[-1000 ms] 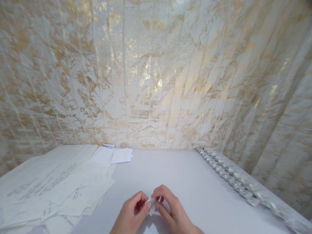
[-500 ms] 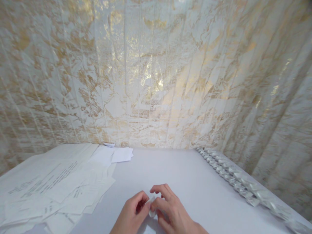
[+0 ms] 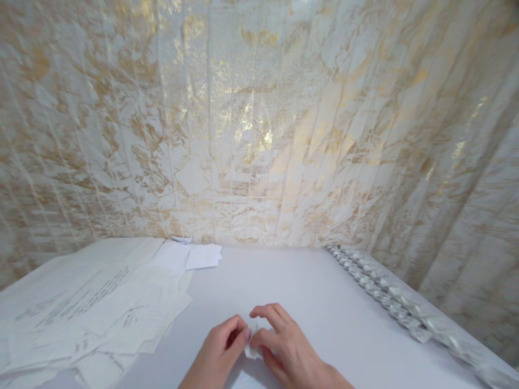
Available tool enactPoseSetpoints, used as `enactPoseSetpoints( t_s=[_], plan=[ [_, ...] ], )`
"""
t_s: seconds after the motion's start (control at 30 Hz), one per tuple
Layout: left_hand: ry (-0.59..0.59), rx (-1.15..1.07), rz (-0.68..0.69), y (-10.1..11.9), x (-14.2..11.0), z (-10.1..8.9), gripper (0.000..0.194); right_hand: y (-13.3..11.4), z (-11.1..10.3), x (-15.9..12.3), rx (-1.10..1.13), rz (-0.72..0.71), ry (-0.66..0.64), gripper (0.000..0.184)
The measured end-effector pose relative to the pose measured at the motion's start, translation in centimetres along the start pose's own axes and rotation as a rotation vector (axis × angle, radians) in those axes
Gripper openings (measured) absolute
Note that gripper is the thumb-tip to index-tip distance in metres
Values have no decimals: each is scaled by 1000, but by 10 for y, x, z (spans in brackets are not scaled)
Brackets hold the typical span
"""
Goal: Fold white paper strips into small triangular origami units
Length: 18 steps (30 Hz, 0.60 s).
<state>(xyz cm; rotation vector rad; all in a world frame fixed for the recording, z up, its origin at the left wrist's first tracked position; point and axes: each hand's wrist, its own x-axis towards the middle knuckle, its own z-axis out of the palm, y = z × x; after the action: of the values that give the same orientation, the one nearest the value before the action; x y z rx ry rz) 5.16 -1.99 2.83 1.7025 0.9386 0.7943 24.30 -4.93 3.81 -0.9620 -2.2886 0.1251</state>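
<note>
Paper slip (image 3: 251, 351) sits lower centre of frame, pinched in left hand (image 3: 221, 347) between thumb and finger, right hand (image 3: 286, 346) half-curled against it, hold unclear; probably light, crisp, easily crushed, best held by its edges.

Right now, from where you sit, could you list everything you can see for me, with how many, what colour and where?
Patterned backdrop: one, white and gold, behind the table
Table: one, white, across the lower part
Printed sheets: many, overlapping, white with dark print, left side
Smaller papers: a few, white, far edge, left of centre
Rows of folded pieces: at least two, whitish grey, along the right edge
Pale patch: one, white, bottom edge, possibly paper
Small paper piece: one, white, low centre
Left hand: one, bare, low centre, apparently gripping the small piece
Right hand: one, bare, right of the piece, grip unclear
</note>
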Motion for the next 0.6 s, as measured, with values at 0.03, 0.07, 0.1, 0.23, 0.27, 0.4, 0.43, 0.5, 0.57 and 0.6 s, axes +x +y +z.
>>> enactPoseSetpoints(
  t_s=[0.03, 0.07, 0.1, 0.23, 0.27, 0.4, 0.43, 0.5, 0.57, 0.6],
  plan=[
    [-7, -1, 1, 1, 0, 0, 38, 0, 0, 0, 31, -7, -16, 44],
    [-14, -2, 1, 2, -1, 0, 38, 1, 0, 0, 66, -15, -26, 42],
    [-20, -5, 2, 3, -1, 0, 39, 2, 0, 1, 98, -20, -26, 41],
    [-16, -13, 11, 4, -1, 0, 39, 4, 3, 0, 128, 0, 8, 33],
    [-11, -13, 13, 4, 0, 0, 39, 4, 3, 0, 112, 5, 14, 33],
    [-1, -11, 7, 3, 1, 0, 39, 4, 3, 0, -39, -30, 17, 27],
    [2, -11, 6, 2, 1, 0, 39, 3, 3, 0, -69, -44, 20, 24],
    [8, -12, 8, 0, 1, 0, 40, 4, 3, 1, -74, -64, 46, 19],
    [8, -13, 26, -3, 2, 0, 40, 5, 4, 1, -26, -59, 92, 17],
    [5, -11, 38, -5, 2, 1, 39, 5, 4, 1, 0, -52, 112, 17]
  ],
)
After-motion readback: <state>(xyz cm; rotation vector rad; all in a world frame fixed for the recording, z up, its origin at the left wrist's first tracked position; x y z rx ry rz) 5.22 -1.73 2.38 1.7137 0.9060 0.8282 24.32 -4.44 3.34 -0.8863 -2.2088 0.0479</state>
